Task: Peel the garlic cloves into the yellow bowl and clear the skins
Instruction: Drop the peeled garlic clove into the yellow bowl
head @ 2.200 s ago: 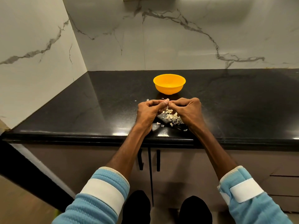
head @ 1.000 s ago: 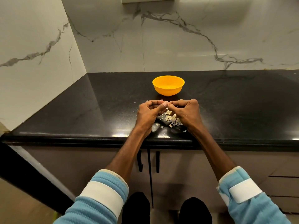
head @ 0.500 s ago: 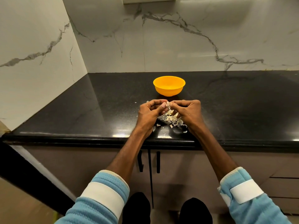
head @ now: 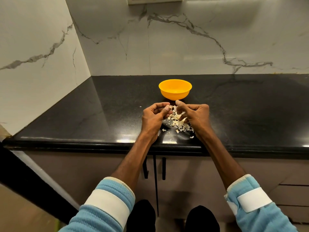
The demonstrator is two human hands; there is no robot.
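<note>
Hands: the left hand (head: 153, 118) pinches a garlic clove (head: 170, 108) at its fingertips. The right hand (head: 196, 117) curls just beside it; whether it grips skin cannot be told.
Bowl: the yellow bowl (head: 175, 89) sits just behind the hands on the worktop (head: 100, 114).
Skins: a loose heap (head: 179, 123) lies between the wrists, near the front edge (head: 83, 142).
Risk: a hand's brush could likely send flakes over that edge, and the clove could slip and fall short of the bowl.
Room: the worktop runs wide to the right; the side wall (head: 33, 64) and back wall (head: 184, 47) close the corner.

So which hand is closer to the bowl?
Right hand, narrowly: its raised thumb nearly reaches the bowl from the front. The left hand sits a little farther back, toward the bowl's left.
</note>
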